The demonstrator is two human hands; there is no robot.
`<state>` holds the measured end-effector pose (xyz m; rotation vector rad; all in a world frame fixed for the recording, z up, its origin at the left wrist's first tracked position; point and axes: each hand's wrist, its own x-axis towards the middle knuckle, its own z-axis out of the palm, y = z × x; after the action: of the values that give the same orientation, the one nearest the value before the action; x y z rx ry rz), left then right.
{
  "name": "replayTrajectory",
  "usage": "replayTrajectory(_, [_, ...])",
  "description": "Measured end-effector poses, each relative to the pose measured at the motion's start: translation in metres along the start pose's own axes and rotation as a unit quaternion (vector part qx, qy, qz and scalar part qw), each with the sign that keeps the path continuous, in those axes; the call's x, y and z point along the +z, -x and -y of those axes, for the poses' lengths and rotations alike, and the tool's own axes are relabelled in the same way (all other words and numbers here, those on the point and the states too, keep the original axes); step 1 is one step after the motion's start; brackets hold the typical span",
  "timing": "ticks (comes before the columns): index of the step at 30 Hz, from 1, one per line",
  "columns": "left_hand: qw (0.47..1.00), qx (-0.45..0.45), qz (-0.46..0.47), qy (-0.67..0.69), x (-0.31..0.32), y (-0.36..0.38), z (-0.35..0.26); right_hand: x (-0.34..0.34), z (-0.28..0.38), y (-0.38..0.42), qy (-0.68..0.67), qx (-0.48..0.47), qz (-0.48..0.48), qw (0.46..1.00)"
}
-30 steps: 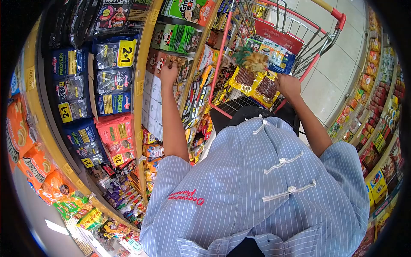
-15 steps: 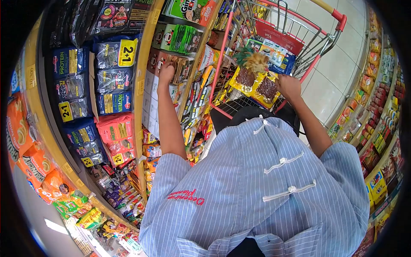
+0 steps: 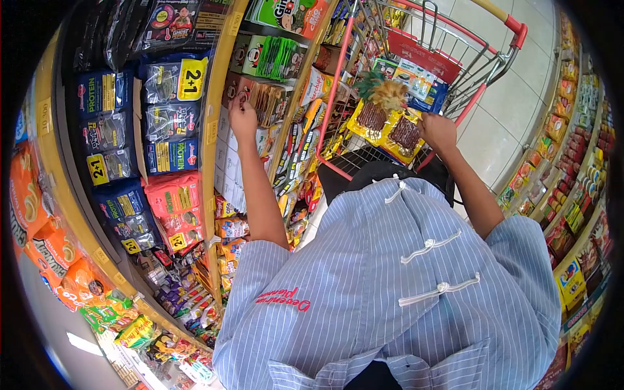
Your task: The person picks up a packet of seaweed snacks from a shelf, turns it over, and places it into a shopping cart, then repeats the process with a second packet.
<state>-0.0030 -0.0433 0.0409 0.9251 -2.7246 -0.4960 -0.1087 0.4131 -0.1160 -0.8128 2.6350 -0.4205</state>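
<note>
Attending to the shelf on the near side looks like the step in hand. Just past the navy packs (image 3: pixel 171 120) at ten o'clock, the left hand (image 3: pixel 242 120) is between ten and eleven o'clock, its fingers bent at the front of a red-brown box (image 3: pixel 248 84). I judge that the next move calls for a light, steady touch there, since the brown packets (image 3: pixel 273 104) stand close together inside and could tip if the box were tugged. As for that grip, it is partly curled, with the fingertips against or right beside the box's front; I cannot tell whether they pinch the edge or merely touch it. The packets are at about three o'clock from the fingertips, apart from them, and a row of green packets (image 3: pixel 279 58) stands at twelve o'clock from the brown ones.

Farther right, between one and two o'clock, is a shopping cart (image 3: pixel 518 29) with red corners. Yellow packs (image 3: pixel 372 121) with dark contents lie at its near end, and the feathers of a feather duster (image 3: pixel 387 94) spread over their upper edge. At two o'clock the right hand (image 3: pixel 438 133) has a closed grip, seemingly around the duster's handle, which is mostly hidden.
</note>
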Motion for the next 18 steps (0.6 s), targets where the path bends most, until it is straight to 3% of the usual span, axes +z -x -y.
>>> replayTrajectory(1, [0.997,0.009,-0.072,-0.013,0.004,0.004,-0.001,0.000,0.000,0.000,0.001,-0.003,0.000,1.000])
replayTrajectory(9, [0.987,0.016,-0.018,-0.157,0.066,0.036,-0.001,-0.001,0.001,0.000,0.008,0.004,-0.004,1.000])
replayTrajectory(18, [0.967,0.062,-0.113,-0.220,0.075,0.036,0.000,0.009,-0.004,-0.001,0.034,-0.006,-0.010,0.999])
